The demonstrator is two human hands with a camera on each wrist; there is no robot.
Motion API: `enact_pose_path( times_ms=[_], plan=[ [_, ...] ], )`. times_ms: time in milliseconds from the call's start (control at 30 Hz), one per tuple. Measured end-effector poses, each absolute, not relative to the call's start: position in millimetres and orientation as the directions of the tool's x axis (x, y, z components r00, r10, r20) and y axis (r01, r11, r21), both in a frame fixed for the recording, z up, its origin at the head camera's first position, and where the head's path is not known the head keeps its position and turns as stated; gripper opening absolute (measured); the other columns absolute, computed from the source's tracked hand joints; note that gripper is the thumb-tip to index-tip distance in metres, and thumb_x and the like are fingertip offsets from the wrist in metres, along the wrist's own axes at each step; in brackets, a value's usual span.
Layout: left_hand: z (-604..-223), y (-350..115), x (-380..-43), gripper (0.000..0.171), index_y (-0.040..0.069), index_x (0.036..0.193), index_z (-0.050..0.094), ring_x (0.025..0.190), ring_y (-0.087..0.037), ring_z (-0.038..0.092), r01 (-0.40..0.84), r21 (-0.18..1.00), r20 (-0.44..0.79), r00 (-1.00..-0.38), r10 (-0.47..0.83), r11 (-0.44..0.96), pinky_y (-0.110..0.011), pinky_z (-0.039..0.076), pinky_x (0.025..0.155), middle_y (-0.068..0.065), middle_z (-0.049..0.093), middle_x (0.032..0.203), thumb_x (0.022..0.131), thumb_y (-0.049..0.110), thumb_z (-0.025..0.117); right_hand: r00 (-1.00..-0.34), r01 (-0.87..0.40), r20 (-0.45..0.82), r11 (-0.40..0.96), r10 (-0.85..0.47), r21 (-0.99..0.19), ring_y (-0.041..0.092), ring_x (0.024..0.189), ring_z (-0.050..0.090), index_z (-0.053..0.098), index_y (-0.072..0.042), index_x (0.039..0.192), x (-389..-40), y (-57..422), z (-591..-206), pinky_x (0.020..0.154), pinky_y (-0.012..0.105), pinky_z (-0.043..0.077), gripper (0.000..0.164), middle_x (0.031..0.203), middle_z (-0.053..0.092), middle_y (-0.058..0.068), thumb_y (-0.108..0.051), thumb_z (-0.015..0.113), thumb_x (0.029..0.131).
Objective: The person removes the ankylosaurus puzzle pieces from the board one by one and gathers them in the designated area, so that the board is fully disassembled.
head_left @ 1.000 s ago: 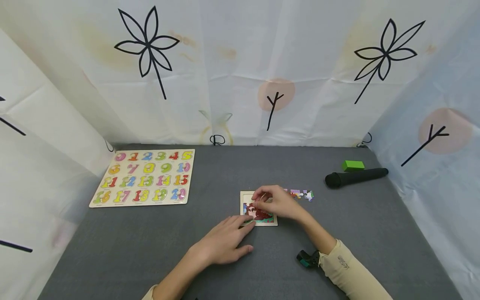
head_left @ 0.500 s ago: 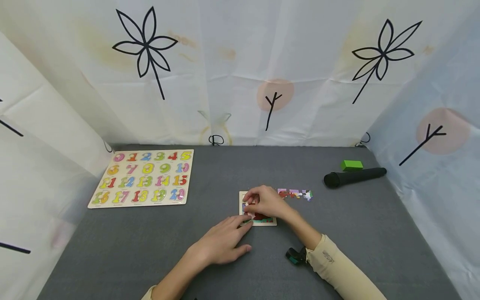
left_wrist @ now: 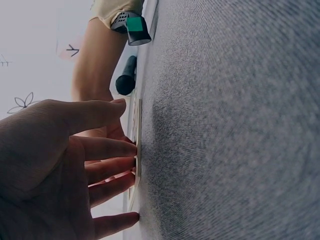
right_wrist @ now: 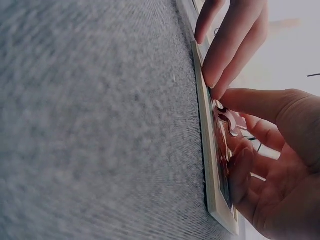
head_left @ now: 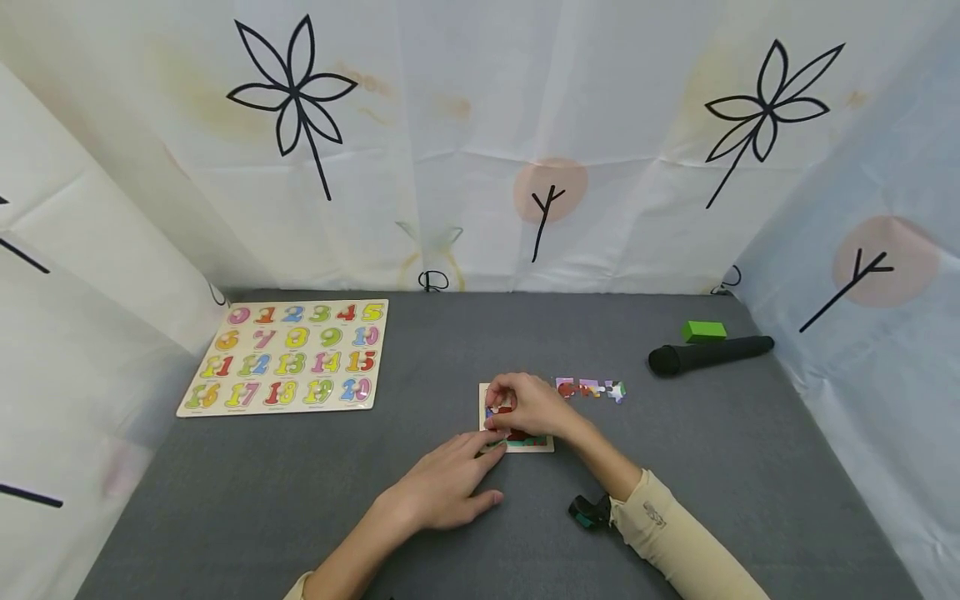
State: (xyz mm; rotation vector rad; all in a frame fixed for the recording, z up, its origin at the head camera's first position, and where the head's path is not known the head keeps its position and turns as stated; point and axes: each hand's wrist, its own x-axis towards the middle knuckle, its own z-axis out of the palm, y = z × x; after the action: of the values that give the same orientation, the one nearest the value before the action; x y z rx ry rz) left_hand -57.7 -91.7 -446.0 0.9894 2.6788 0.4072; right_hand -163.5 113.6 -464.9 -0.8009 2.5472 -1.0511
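A small wooden tray puzzle (head_left: pixel 483 397) lies mid-table with part of a reddish-brown picture in it, partly covered by both hands. My right hand (head_left: pixel 528 405) is over it. Between its thumb and fingers it pinches a pink puzzle piece (right_wrist: pixel 232 121), which stands tilted against the picture in the right wrist view. My left hand (head_left: pixel 450 482) lies flat with fingers extended, the fingertips on the puzzle's near left corner. In the left wrist view those fingertips (left_wrist: pixel 129 149) meet the tray's edge. Loose jigsaw pieces (head_left: pixel 590 389) lie in a row just right of the puzzle.
At the back left lies a wooden number board (head_left: pixel 285 358). A black microphone (head_left: pixel 708 356) and a green block (head_left: pixel 704 332) sit at the back right. White printed cloth (head_left: pixel 465 125) walls in the grey table (head_left: pixel 480 550) at the back and sides.
My right hand has shifted left over the puzzle with the piece, then lowered slightly, uncovering more of the loose pieces. The left hand has stayed in place.
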Motion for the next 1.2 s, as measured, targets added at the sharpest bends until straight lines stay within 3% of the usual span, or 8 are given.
enact_pose_path(
  times_ms=[333,767,933,1200],
  plan=[
    [-446.8,-92.3,-58.2,0.061,0.011,0.159,0.055,0.155,-0.025,0.048,0.566,0.370,-0.165,-0.741,0.651,0.737,-0.047,0.044,0.127,-0.006,0.051,0.167,0.107,0.040,0.068,-0.759,-0.437,0.029,0.476,-0.651,-0.764,0.001,0.073,0.063,0.070,-0.015,0.099,-157.6,119.5,-467.6,0.066,0.020,0.051,0.011,0.085,0.074,-0.001,-0.015,0.081,0.099],
    [-443.1,-92.3,-56.7,0.060,0.010,0.158,0.057,0.154,-0.025,0.050,0.567,0.362,-0.153,-0.747,0.647,0.740,-0.046,0.044,0.127,-0.004,0.052,0.166,0.106,0.039,0.069,-0.798,-0.324,0.053,0.354,-0.600,-0.877,0.012,0.088,0.072,0.070,-0.008,0.108,-149.1,132.4,-461.4,0.075,0.027,0.059,0.012,0.099,0.079,0.009,-0.010,0.078,0.100],
    [-442.8,-92.3,-57.2,0.061,0.010,0.159,0.056,0.155,-0.024,0.049,0.558,0.373,-0.162,-0.748,0.644,0.742,-0.047,0.044,0.127,-0.004,0.051,0.167,0.107,0.039,0.068,-0.819,-0.302,0.050,0.356,-0.571,-0.885,0.014,0.083,0.070,0.071,-0.007,0.108,-146.5,145.6,-459.0,0.069,0.026,0.056,0.012,0.096,0.079,0.009,-0.012,0.078,0.100],
    [-443.4,-93.4,-58.3,0.061,0.011,0.159,0.055,0.154,-0.024,0.050,0.551,0.388,-0.167,-0.746,0.644,0.739,-0.047,0.044,0.127,-0.004,0.051,0.167,0.107,0.039,0.068,-0.849,-0.289,0.060,0.365,-0.526,-0.885,0.007,0.077,0.066,0.073,-0.003,0.107,-144.4,171.5,-460.5,0.068,0.024,0.055,0.012,0.094,0.076,0.013,-0.008,0.079,0.098]
  ],
)
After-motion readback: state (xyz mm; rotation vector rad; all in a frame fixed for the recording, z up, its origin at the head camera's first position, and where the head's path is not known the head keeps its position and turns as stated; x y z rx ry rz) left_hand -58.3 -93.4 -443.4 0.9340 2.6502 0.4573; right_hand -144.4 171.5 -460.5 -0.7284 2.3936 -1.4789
